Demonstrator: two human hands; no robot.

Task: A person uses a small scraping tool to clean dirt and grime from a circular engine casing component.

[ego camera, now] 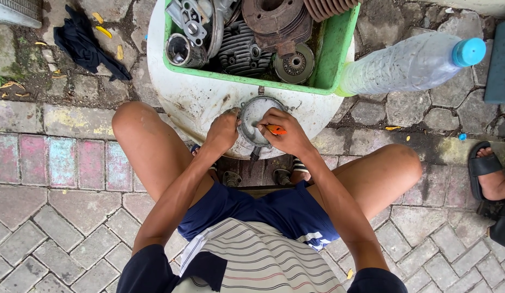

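Note:
A round grey metal engine cover [253,115] rests on the edge of a white round stand [193,103] in front of me. My left hand [222,132] grips the cover's left rim. My right hand [285,132] is closed around a small orange-handled tool [275,129], with its tip pressed against the cover's face. Both forearms reach forward between my bare knees.
A green plastic tray [333,51] on the stand holds several greasy engine parts. A clear plastic bottle with a blue cap [412,62] lies to the right. A dark cloth [84,46] lies on the paving at the left. Another person's sandalled foot [488,171] is at the right edge.

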